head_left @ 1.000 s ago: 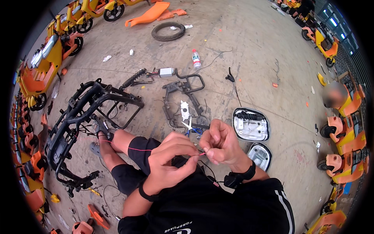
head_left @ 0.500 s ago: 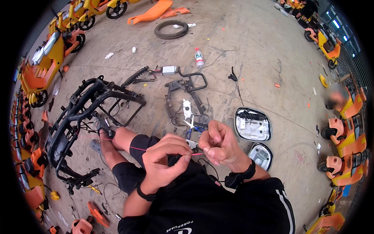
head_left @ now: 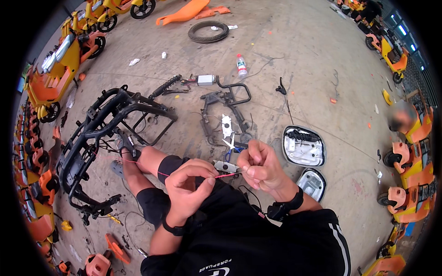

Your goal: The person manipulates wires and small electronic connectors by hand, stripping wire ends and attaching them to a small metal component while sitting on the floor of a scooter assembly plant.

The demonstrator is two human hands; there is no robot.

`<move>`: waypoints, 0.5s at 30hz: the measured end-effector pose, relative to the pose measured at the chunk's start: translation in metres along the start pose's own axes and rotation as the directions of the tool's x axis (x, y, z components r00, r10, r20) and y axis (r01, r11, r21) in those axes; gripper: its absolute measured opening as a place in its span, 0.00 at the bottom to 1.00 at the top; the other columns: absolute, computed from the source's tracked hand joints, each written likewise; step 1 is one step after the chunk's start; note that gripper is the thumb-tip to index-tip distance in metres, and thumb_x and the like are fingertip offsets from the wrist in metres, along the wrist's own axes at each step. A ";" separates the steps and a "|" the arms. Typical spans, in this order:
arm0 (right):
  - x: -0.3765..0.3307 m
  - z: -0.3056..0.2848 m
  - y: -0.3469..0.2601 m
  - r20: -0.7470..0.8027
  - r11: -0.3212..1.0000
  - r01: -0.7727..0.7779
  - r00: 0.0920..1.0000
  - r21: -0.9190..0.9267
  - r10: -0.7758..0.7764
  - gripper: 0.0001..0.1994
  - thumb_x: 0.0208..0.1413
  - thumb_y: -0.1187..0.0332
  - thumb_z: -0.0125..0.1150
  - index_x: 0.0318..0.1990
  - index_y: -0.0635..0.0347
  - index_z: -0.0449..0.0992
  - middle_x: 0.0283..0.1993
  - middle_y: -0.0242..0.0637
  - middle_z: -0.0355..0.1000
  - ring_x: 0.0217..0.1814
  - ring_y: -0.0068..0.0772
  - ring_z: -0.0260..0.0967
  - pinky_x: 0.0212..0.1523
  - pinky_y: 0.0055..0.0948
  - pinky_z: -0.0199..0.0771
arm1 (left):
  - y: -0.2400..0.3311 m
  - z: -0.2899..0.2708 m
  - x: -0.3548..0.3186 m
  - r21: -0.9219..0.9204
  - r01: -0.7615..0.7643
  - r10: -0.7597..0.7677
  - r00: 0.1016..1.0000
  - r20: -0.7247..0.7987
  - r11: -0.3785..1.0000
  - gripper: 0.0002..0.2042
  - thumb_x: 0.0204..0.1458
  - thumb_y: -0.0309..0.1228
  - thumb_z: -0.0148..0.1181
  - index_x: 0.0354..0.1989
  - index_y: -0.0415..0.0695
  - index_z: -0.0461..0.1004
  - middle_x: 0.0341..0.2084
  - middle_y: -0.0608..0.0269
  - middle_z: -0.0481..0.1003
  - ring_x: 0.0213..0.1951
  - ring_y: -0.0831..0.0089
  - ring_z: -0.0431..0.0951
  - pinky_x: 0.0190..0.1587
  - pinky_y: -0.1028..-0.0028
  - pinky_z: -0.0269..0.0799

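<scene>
Concrete floor (head_left: 281, 55) spreads all round. Blk metal frame (head_left: 99, 128) sits on it, person's L side; white dk-rimmed shell (head_left: 306, 154) lies R. L hand (head_left: 188, 184) & R hand (head_left: 263, 169) are up mid-view, close but apart, each pinching thumb-to-fingers. Scissors (head_left: 231, 145) w/ blue handles lie just beyond. Thin pink wire (head_left: 225, 175) spans btwn both pinches, R on its finer end, rest trailing L twd frame.

A black tire (head_left: 208, 40) lies flat on the concrete floor (head_left: 301, 50), near a long orange panel (head_left: 184, 13); a red-capped bottle (head_left: 241, 67) is located below. A white-lined shell (head_left: 301, 155) contains a black coil-spring shock absorber (head_left: 302, 135), just beside a smaller shell (head_left: 311, 183). Yellow-and-orange scooters (head_left: 55, 85) line both sides
</scene>
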State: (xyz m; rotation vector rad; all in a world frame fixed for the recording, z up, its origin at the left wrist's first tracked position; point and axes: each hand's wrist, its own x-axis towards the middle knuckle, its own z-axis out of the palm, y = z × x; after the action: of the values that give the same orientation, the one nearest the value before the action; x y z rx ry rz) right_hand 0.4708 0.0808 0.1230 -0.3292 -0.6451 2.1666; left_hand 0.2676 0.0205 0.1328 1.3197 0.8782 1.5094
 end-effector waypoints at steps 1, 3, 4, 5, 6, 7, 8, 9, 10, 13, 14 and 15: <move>0.000 0.001 0.000 0.000 0.999 0.027 1.000 -0.025 -0.027 0.17 0.44 0.85 0.59 0.29 0.54 0.57 0.30 0.41 0.66 0.14 0.18 0.60 0.12 0.18 0.65 | 0.001 0.000 0.000 0.034 -0.024 0.023 1.000 0.014 0.999 0.08 0.45 0.14 0.62 0.35 0.33 0.76 0.34 0.54 0.77 0.36 0.67 0.77 0.40 0.72 0.71; 0.000 0.003 0.001 0.005 0.994 0.076 0.997 -0.075 -0.076 0.17 0.45 0.85 0.59 0.30 0.55 0.57 0.31 0.41 0.66 0.15 0.19 0.61 0.13 0.19 0.67 | 0.021 0.013 0.005 0.022 0.097 -0.097 0.995 0.007 0.995 0.10 0.45 0.16 0.64 0.38 0.34 0.77 0.34 0.55 0.77 0.35 0.71 0.77 0.36 0.76 0.70; 0.000 0.005 0.000 0.009 0.991 0.083 0.997 -0.106 -0.083 0.17 0.45 0.84 0.61 0.30 0.54 0.57 0.30 0.40 0.66 0.16 0.19 0.61 0.13 0.19 0.66 | 0.030 0.017 0.007 0.015 0.157 -0.157 0.988 0.005 0.987 0.11 0.45 0.17 0.66 0.39 0.34 0.77 0.35 0.56 0.77 0.35 0.73 0.77 0.34 0.78 0.70; 0.000 0.008 -0.002 0.013 0.986 0.094 0.996 -0.138 -0.094 0.18 0.45 0.82 0.63 0.31 0.53 0.57 0.30 0.39 0.65 0.16 0.18 0.60 0.13 0.19 0.66 | 0.035 0.018 0.010 0.132 0.142 -0.149 0.988 0.044 0.981 0.12 0.45 0.18 0.67 0.40 0.34 0.77 0.34 0.57 0.77 0.33 0.75 0.76 0.31 0.79 0.69; -0.001 0.008 -0.004 0.016 0.980 0.106 0.994 -0.170 -0.104 0.19 0.45 0.81 0.65 0.32 0.53 0.57 0.29 0.39 0.65 0.16 0.18 0.59 0.13 0.19 0.66 | 0.039 0.018 0.014 0.247 0.120 -0.145 0.986 0.083 0.962 0.13 0.45 0.20 0.68 0.41 0.35 0.77 0.34 0.58 0.77 0.32 0.77 0.76 0.29 0.81 0.68; -0.001 0.007 -0.005 0.027 0.982 0.113 0.994 -0.153 -0.110 0.18 0.45 0.83 0.63 0.32 0.54 0.57 0.30 0.40 0.66 0.17 0.19 0.61 0.14 0.20 0.67 | 0.040 0.018 0.018 0.357 0.092 -0.145 0.982 0.122 0.929 0.14 0.45 0.21 0.69 0.42 0.35 0.77 0.33 0.59 0.78 0.31 0.79 0.76 0.26 0.82 0.67; -0.001 0.007 -0.006 0.040 0.984 0.119 0.993 -0.135 -0.114 0.18 0.45 0.85 0.61 0.32 0.55 0.57 0.31 0.41 0.66 0.17 0.20 0.62 0.15 0.20 0.68 | 0.039 0.018 0.021 0.426 -0.002 -0.069 0.986 0.151 0.905 0.11 0.46 0.22 0.68 0.40 0.35 0.78 0.29 0.61 0.77 0.26 0.81 0.74 0.22 0.83 0.64; -0.001 0.006 -0.008 0.053 0.985 0.125 0.991 -0.116 -0.119 0.17 0.45 0.86 0.59 0.32 0.55 0.57 0.32 0.42 0.67 0.18 0.20 0.63 0.16 0.21 0.68 | 0.036 0.017 0.020 0.435 -0.009 -0.068 0.984 0.162 0.901 0.10 0.47 0.21 0.67 0.38 0.35 0.78 0.28 0.61 0.77 0.25 0.81 0.73 0.22 0.83 0.64; -0.002 0.006 -0.009 0.059 0.986 0.133 0.990 -0.101 -0.127 0.16 0.46 0.85 0.59 0.34 0.56 0.58 0.33 0.42 0.67 0.18 0.21 0.63 0.16 0.21 0.69 | 0.034 0.016 0.019 0.443 -0.016 -0.068 0.983 0.173 0.896 0.09 0.47 0.21 0.67 0.37 0.35 0.78 0.27 0.61 0.77 0.23 0.81 0.73 0.22 0.83 0.64; -0.004 0.005 -0.007 0.082 0.991 0.133 0.988 -0.020 -0.131 0.14 0.51 0.78 0.61 0.42 0.60 0.63 0.38 0.42 0.68 0.22 0.23 0.65 0.19 0.22 0.70 | 0.032 0.018 0.017 0.432 -0.018 -0.048 0.989 0.140 0.902 0.06 0.48 0.19 0.65 0.35 0.35 0.79 0.25 0.61 0.77 0.21 0.82 0.72 0.22 0.83 0.64; -0.005 0.002 -0.003 0.091 0.993 0.117 0.989 0.028 -0.119 0.16 0.52 0.75 0.61 0.47 0.62 0.64 0.40 0.41 0.68 0.24 0.23 0.66 0.20 0.22 0.71 | 0.032 0.020 0.016 0.420 -0.014 -0.039 0.992 0.118 0.907 0.05 0.49 0.18 0.64 0.34 0.34 0.79 0.24 0.60 0.77 0.21 0.82 0.72 0.22 0.83 0.64; -0.006 0.001 0.001 0.101 0.992 0.099 0.989 0.076 -0.107 0.19 0.54 0.72 0.62 0.52 0.63 0.65 0.42 0.41 0.68 0.26 0.23 0.67 0.21 0.22 0.71 | 0.031 0.021 0.016 0.414 -0.021 -0.023 0.994 0.102 0.910 0.05 0.49 0.18 0.64 0.34 0.34 0.79 0.24 0.60 0.77 0.21 0.82 0.72 0.22 0.83 0.64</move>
State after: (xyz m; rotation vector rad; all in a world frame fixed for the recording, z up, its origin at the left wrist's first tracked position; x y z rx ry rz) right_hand 0.4738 0.0754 0.1235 -0.1416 -0.6276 2.1122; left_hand 0.2826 0.0242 0.1706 1.6869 1.1744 1.2776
